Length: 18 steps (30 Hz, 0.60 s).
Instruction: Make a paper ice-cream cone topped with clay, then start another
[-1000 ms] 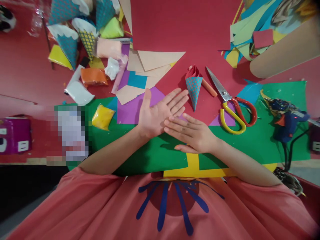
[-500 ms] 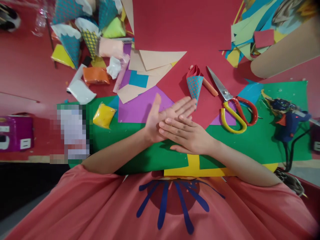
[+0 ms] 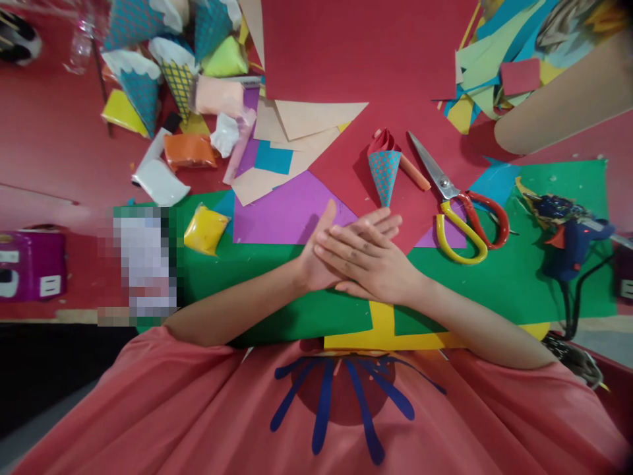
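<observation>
A teal-and-red paper cone (image 3: pixel 384 173) lies left of red-and-yellow-handled metal scissors (image 3: pixel 446 187), a blue plastic glue gun (image 3: pixel 573 249) right, toward the red table's (image 3: pixel 82 290) front edge.

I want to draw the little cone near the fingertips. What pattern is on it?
The cone has a blue-and-red checked pattern, clearest in the head view.

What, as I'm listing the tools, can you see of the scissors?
The scissors lie flat, tip to the upper left. Their silvery, metal-looking blades look closed and meet at a pivot. One handle is yellow, the other red, both plastic-looking. Blades lie over red paper, handles over purple paper and green paper. Neither left hand nor right hand touches them.
</observation>
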### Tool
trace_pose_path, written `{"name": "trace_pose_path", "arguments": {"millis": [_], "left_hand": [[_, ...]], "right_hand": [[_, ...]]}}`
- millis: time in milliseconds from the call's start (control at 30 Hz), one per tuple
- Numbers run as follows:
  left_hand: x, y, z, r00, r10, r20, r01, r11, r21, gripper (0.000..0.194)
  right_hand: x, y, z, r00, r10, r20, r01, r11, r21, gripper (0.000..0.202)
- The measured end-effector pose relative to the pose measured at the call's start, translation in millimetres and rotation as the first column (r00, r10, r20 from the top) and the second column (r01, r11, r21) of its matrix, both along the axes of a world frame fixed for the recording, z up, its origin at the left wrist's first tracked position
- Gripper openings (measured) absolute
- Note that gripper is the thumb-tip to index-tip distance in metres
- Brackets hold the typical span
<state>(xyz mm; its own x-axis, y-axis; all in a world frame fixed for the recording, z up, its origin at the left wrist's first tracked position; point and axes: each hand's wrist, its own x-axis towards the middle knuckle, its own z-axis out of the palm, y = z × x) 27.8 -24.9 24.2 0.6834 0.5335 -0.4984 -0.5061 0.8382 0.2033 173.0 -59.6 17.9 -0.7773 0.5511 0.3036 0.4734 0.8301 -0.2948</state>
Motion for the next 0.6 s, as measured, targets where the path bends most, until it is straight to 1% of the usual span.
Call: {"name": "trace_pose_path", "arguments": {"millis": [67, 100, 167, 200, 233, 300, 367, 400, 433, 500, 567, 600], "left_hand": [[3.6, -5.8, -0.5, 0.996, -0.090, -0.025, 0.089, 0.995, -0.035, 0.059], [3.3, -6.0, 0.6, 0.993, -0.110, -0.037, 0.108, 0.993, -0.042, 0.064], [-1.3, -1.5, 4.2, 0.995, -0.082, -0.050, 0.081, 0.997, -0.019, 0.078], [-4.6, 2.0, 5.9, 0.998, -0.042, -0.044, 0.043, 0.999, 0.013, 0.080], [-8.0, 5.4, 6.9, 0.999, -0.003, -0.032, 0.004, 0.999, 0.050, 0.079], [-13.1, 9.4, 6.6, 0.999, 0.051, -0.012, -0.050, 0.993, 0.105, 0.069], [-14.5, 8.5, 4.2, 0.999, 0.047, -0.001, -0.047, 0.993, 0.112, 0.063], [-13.8, 6.6, 2.7, 1.000, 0.021, 0.002, -0.022, 0.995, 0.096, 0.062], [-12.3, 4.2, 1.4, 1.000, -0.016, 0.004, 0.016, 0.997, 0.071, 0.063], [-8.2, -0.1, 0.0, 0.996, -0.091, 0.009, 0.091, 0.996, 0.020, 0.069], [-4.4, -2.3, 0.1, 0.993, -0.119, 0.025, 0.118, 0.993, 0.015, 0.074], [-3.0, -2.4, 0.7, 0.992, -0.117, 0.038, 0.116, 0.993, 0.032, 0.076]], "right_hand": [[5.7, 5.4, -0.6, 0.994, -0.104, -0.016, 0.104, 0.995, 0.005, 0.057], [9.8, 8.8, -0.9, 0.987, -0.160, -0.025, 0.160, 0.987, -0.002, 0.059], [17.0, 14.5, -1.0, 0.971, -0.238, -0.036, 0.237, 0.971, -0.031, 0.061], [19.1, 15.9, -0.7, 0.970, -0.240, -0.036, 0.239, 0.970, -0.044, 0.061], [19.8, 16.1, -0.3, 0.976, -0.217, -0.033, 0.215, 0.975, -0.053, 0.060], [17.7, 14.0, 0.6, 0.993, -0.118, -0.024, 0.117, 0.992, -0.049, 0.055], [13.8, 11.0, 0.9, 0.998, -0.041, -0.044, 0.041, 0.999, -0.011, 0.050], [12.5, 10.3, 0.6, 0.997, -0.047, -0.061, 0.048, 0.999, 0.005, 0.048], [12.0, 10.3, -0.1, 0.994, -0.079, -0.081, 0.080, 0.997, 0.017, 0.048], [13.6, 12.7, -2.2, 0.977, -0.176, -0.121, 0.180, 0.983, 0.021, 0.050], [17.5, 16.6, -4.8, 0.955, -0.254, -0.155, 0.257, 0.966, -0.001, 0.049], [19.5, 18.4, -5.9, 0.946, -0.273, -0.177, 0.275, 0.961, -0.016, 0.047]]}}
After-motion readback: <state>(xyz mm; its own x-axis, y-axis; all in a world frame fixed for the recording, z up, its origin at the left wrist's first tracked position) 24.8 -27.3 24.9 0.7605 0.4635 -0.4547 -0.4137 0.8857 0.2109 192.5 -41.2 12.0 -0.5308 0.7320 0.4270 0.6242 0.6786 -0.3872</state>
